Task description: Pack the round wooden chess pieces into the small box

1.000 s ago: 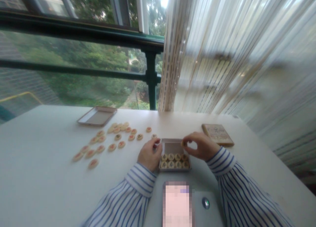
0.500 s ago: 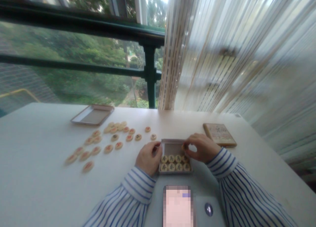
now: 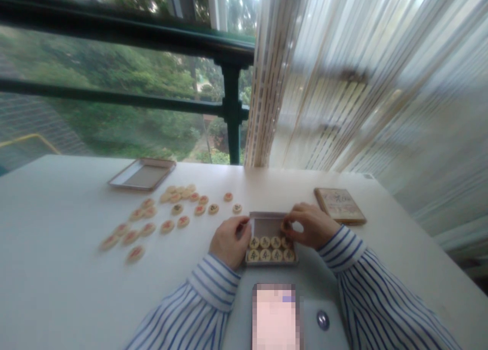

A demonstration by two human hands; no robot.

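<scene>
I am seeing the right hand [image 3: 314,227] pinching a xiangqi piece [image 3: 284,226] between its thumb and fingers, at the far right part of a shallow open box [image 3: 265,228]. The left hand [image 3: 230,243] is resting at the left wall of that box, its fingers curling inward; from where I am sitting, I cannot tell whether it is gripping the wall or only touching it. The box is standing between the two hands and holding a near row [image 3: 265,255] of four pieces with black characters, and beyond it a far row [image 3: 265,243], whose right end the right hand is partly covering.

To the left, I am viewing loose pieces [image 3: 167,227] spreading over the white table [image 3: 68,274], many showing red characters, a few showing black. One black-marked piece [image 3: 237,208] is lying just beyond the left hand. A shallow tray [image 3: 147,176] is lying at the far left, and a flat printed case [image 3: 341,206] is sitting just beyond the right hand, to the right. Nearest me, a pixelated phone [image 3: 275,319] is lying, with a shiny oval object [image 3: 323,320] sitting to its right. A string curtain [image 3: 305,86] is hanging beyond the table.
</scene>
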